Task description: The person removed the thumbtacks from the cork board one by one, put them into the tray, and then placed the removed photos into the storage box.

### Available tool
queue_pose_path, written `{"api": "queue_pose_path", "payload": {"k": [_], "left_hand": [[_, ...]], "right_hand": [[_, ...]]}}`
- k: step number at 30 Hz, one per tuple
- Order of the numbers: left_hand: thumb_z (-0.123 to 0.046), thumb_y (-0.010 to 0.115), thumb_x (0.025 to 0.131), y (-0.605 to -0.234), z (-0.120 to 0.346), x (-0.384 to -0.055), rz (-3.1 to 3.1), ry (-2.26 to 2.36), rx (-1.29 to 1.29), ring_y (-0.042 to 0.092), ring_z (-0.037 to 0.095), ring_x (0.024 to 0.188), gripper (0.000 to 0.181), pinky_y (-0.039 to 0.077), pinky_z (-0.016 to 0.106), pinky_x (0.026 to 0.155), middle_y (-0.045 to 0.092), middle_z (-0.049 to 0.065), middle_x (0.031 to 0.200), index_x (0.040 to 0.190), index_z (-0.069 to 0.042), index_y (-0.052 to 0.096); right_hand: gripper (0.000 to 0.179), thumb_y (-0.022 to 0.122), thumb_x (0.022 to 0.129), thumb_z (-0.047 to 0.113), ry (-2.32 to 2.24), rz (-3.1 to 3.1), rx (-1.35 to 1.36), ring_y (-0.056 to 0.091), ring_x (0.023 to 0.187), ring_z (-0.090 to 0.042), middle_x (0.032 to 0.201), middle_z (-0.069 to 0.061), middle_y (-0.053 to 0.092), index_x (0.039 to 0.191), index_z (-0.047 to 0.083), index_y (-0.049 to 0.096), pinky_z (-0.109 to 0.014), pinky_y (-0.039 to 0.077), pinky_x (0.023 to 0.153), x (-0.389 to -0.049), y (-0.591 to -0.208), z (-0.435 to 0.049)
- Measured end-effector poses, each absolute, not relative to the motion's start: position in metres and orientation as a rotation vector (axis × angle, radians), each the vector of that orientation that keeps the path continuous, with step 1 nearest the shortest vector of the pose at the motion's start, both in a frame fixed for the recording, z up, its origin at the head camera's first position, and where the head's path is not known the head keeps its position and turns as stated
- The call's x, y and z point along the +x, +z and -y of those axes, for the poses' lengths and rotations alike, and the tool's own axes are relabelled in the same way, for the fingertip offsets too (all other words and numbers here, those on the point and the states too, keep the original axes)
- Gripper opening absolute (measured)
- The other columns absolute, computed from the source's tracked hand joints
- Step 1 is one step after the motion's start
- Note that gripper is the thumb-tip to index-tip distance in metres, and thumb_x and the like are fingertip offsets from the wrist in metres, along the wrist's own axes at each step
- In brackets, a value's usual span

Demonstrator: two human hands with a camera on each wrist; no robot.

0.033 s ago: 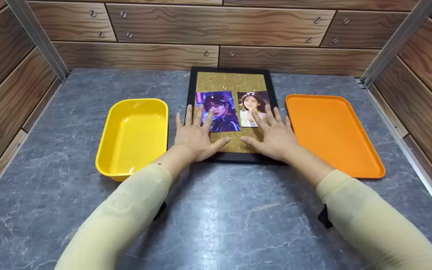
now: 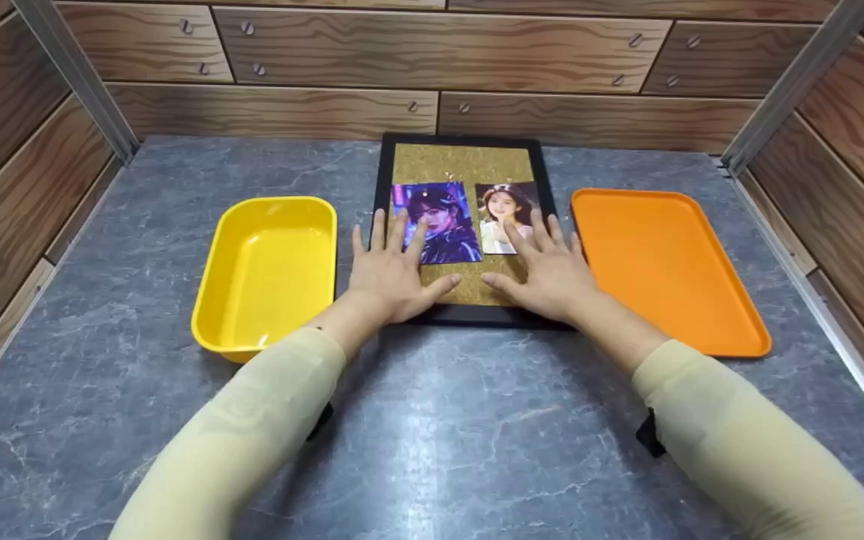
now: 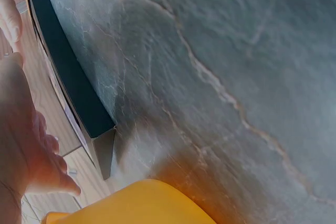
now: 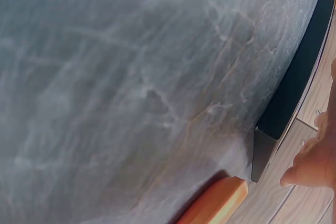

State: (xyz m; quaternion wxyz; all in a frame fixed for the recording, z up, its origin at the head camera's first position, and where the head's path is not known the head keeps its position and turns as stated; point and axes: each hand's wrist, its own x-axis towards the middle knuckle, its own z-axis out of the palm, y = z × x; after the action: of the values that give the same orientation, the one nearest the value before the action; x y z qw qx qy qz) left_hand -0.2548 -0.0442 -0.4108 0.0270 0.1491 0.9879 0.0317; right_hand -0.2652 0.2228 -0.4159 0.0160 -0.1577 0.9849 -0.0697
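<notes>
A cork board with a black frame lies in the middle of the grey table. On it are two portrait photos, a purple-blue one at left and a smaller, lighter one at right. My left hand is spread flat over the board's lower left, its fingertips overlapping the purple-blue photo's left edge. My right hand spreads over the lower right, fingers overlapping the lighter photo's lower corner. Both thumbs point inward over the cork. In both wrist views the hands hover at the black frame's edge.
A yellow bin stands left of the board. To the right lies an orange tray. Wood-patterned walls enclose the table at the back and sides. A small pale thing sits on the cork above the photos.
</notes>
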Motion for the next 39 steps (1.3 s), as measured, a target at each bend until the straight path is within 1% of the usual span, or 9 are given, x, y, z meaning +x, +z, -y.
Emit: {"api": "queue_pose_path", "payload": {"k": [9,17,27,32,36,39], "left_hand": [[-0.088,0.024,0.095,-0.4108,0.0460,-0.2555,-3.048,0.096,0.457,-0.004,0.046,0.161,0.105,0.005,0.070,0.125,0.003,0.015,0.178,0.173,-0.020,0.005],[-0.088,0.024,0.095,-0.4112,0.0460,-0.2571,-3.038,0.117,0.450,-0.005,0.046,0.161,0.105,0.001,0.069,0.125,0.001,0.015,0.178,0.173,-0.020,0.004],[-0.087,0.026,0.096,-0.4129,0.0466,-0.2549,-3.036,0.122,0.446,-0.002,0.045,0.161,0.104,0.005,0.068,0.126,0.003,0.016,0.178,0.173,-0.020,0.006],[-0.087,0.023,0.096,-0.4129,0.0456,-0.2523,-3.012,0.091,0.437,0.000,0.044,0.162,0.104,0.008,0.068,0.126,0.003,0.017,0.177,0.173,-0.020,0.005],[-0.087,0.022,0.097,-0.4122,0.0437,-0.2501,-2.981,0.098,0.437,-0.001,0.045,0.161,0.104,0.007,0.068,0.126,0.003,0.017,0.177,0.173,-0.019,0.005],[-0.086,0.022,0.097,-0.4125,0.0425,-0.2485,-2.959,0.106,0.441,0.000,0.045,0.161,0.103,0.008,0.068,0.126,0.004,0.017,0.177,0.173,-0.018,0.007]], "right_hand": [[0.103,0.036,0.094,0.088,-0.202,-3.059,-0.490,0.002,0.160,-0.050,0.175,-0.026,0.001,0.172,0.021,0.020,-0.069,0.003,0.125,-0.2674,-0.4158,-0.2213],[0.104,0.037,0.094,0.088,-0.200,-3.049,-0.485,-0.001,0.160,-0.049,0.175,-0.026,0.000,0.172,0.021,0.019,-0.070,0.003,0.125,-0.2686,-0.4151,-0.2211],[0.103,0.038,0.095,0.087,-0.198,-3.052,-0.502,0.001,0.160,-0.051,0.175,-0.025,0.002,0.171,0.020,0.021,-0.070,0.004,0.125,-0.2669,-0.4147,-0.2233],[0.103,0.038,0.095,0.087,-0.205,-3.027,-0.520,0.002,0.159,-0.052,0.175,-0.026,0.002,0.171,0.020,0.020,-0.071,0.006,0.125,-0.2649,-0.4146,-0.2249],[0.104,0.037,0.094,0.088,-0.195,-3.001,-0.526,0.002,0.159,-0.052,0.174,-0.026,0.003,0.172,0.021,0.019,-0.071,0.005,0.125,-0.2631,-0.4144,-0.2272],[0.105,0.037,0.094,0.088,-0.188,-2.977,-0.539,0.004,0.159,-0.053,0.173,-0.027,0.005,0.172,0.019,0.020,-0.071,0.006,0.124,-0.2619,-0.4144,-0.2286]]}}
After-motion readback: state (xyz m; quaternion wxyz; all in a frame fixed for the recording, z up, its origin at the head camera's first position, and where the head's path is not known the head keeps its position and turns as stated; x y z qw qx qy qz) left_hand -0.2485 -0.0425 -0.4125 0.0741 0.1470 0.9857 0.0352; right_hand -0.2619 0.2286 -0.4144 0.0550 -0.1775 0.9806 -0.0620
